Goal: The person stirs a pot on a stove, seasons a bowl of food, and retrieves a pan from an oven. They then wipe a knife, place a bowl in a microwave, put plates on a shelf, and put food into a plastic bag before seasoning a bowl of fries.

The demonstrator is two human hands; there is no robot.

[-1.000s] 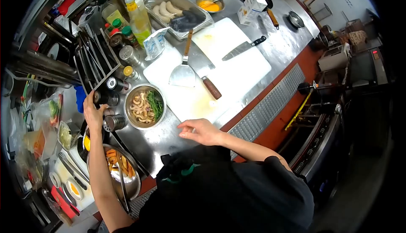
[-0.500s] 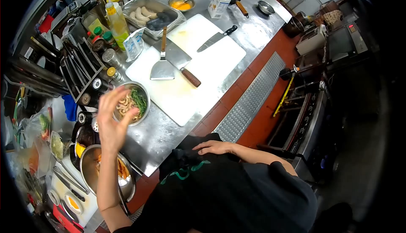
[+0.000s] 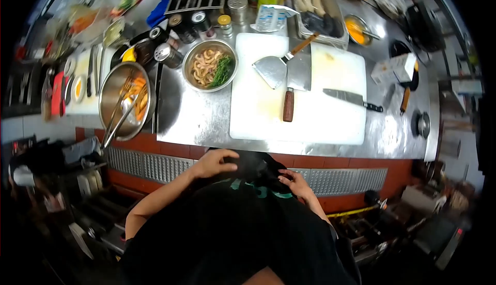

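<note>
My left hand [image 3: 217, 163] is in front of my dark clothing at the waist, fingers apart, holding nothing. On the other side of my waist, my right hand [image 3: 295, 182] rests near the cloth with its fingers spread. Beyond them a white cutting board [image 3: 258, 119] lies on the steel counter [image 3: 199, 122]. A metal scraper [image 3: 270, 71], a cleaver [image 3: 299, 73] with a brown handle and a black-handled knife [image 3: 345, 97] lie on the board. Left of it stands a steel bowl [image 3: 210, 87] holding shrimp [image 3: 205, 67] and green herbs [image 3: 222, 71].
A larger bowl [image 3: 109, 91] with orange pieces and tongs stands at the left. Spice jars [image 3: 201, 21] line the back. A foil tray [image 3: 337, 37], a bowl with orange liquid [image 3: 356, 29], a carton [image 3: 395, 68] and a pan handle [image 3: 405, 100] are at the right.
The view has turned, so the counter now runs straight across. My left hand has come down from above the shrimp bowl to my waist. My right hand stays by my clothing.
</note>
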